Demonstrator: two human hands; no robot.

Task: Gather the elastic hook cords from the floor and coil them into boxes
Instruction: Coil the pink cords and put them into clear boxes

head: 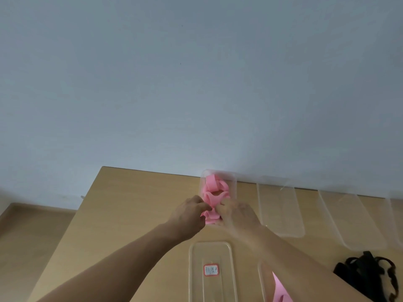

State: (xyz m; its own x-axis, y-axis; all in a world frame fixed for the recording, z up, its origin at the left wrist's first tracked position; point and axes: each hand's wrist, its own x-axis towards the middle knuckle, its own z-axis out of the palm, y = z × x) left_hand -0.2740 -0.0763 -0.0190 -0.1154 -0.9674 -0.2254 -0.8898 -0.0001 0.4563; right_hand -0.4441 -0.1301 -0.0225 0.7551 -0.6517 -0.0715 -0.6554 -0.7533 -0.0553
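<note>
I see the wooden bench [122, 214] against a wall [196, 83], with a clear box [233, 182] at its far edge and empty boxes [281, 205] to its right. Left grip [189, 216] and right grip [238, 216] meet over the clear box's near end, each pinching the pink cord [214, 186], whose loops lie coiled inside that box.
</note>
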